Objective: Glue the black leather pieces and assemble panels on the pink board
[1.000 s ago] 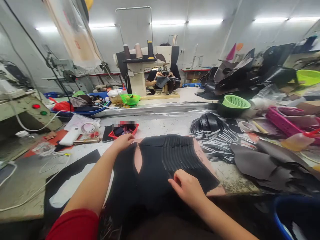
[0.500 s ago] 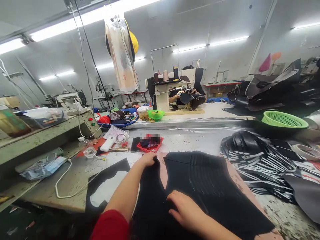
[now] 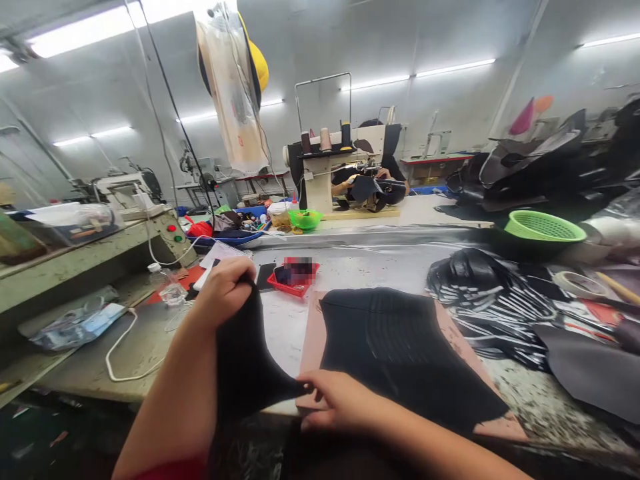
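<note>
My left hand (image 3: 227,287) is closed on the upper edge of a black material piece (image 3: 243,360), which hangs lifted at the table's front left. The fingers of my right hand (image 3: 337,400) pinch the piece's lower right corner, so it stretches between both hands. Just right of it, a second black panel (image 3: 395,353) with curved ridged lines lies flat on a pinkish board (image 3: 311,333). Whether the material is leather or cloth, I cannot tell.
Black strips with white edges (image 3: 490,307) pile up on the right, near a green basket (image 3: 545,227) and a tape roll (image 3: 583,285). A red tray (image 3: 293,279) and a plastic bottle (image 3: 167,287) stand behind. Beyond, another person's hands (image 3: 345,179) work at a sewing machine (image 3: 320,187).
My left hand has lifted the black piece off the board's left side and moved left and up. My right hand has gone from resting on the material to pinching the piece's corner.
</note>
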`<move>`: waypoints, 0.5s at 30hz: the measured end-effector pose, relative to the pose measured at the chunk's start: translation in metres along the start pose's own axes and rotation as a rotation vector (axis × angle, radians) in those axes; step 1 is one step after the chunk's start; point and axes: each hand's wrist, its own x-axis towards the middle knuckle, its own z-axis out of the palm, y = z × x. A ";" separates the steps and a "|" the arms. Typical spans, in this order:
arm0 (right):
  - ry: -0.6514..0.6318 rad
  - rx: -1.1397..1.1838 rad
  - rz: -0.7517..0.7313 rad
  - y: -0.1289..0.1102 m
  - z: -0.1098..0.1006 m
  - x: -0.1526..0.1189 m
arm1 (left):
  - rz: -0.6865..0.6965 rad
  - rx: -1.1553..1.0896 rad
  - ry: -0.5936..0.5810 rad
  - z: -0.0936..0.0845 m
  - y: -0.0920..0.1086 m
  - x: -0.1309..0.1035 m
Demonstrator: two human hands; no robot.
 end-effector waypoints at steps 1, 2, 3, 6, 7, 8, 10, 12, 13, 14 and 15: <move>-0.018 0.128 -0.038 -0.001 0.001 -0.004 | 0.014 0.029 -0.034 0.005 0.004 0.011; -0.026 0.228 -0.058 -0.001 0.002 -0.008 | 0.024 0.060 -0.080 0.014 0.009 0.022; -0.017 0.291 -0.068 -0.001 0.002 -0.012 | 0.030 0.089 -0.138 0.026 0.014 0.035; 0.123 0.278 -0.036 0.007 -0.005 -0.028 | 0.053 0.130 -0.350 0.076 0.028 0.068; 0.184 0.222 0.014 0.012 -0.009 -0.033 | 0.066 0.120 -0.398 0.096 0.033 0.077; 0.234 0.145 0.086 0.018 -0.013 -0.039 | 0.079 0.109 -0.429 0.116 0.037 0.083; 0.286 -0.068 0.273 0.029 -0.020 -0.048 | 0.110 0.089 -0.492 0.155 0.045 0.091; 0.306 -0.327 0.431 0.039 -0.023 -0.056 | 0.129 0.080 -0.536 0.190 0.052 0.093; 0.318 -0.442 0.477 0.043 -0.023 -0.059 | 0.135 0.078 -0.552 0.204 0.055 0.093; 0.333 -0.532 0.501 0.045 -0.022 -0.061 | 0.139 0.078 -0.562 0.215 0.058 0.091; 0.347 -0.587 0.506 0.047 -0.021 -0.062 | 0.142 0.079 -0.568 0.225 0.059 0.089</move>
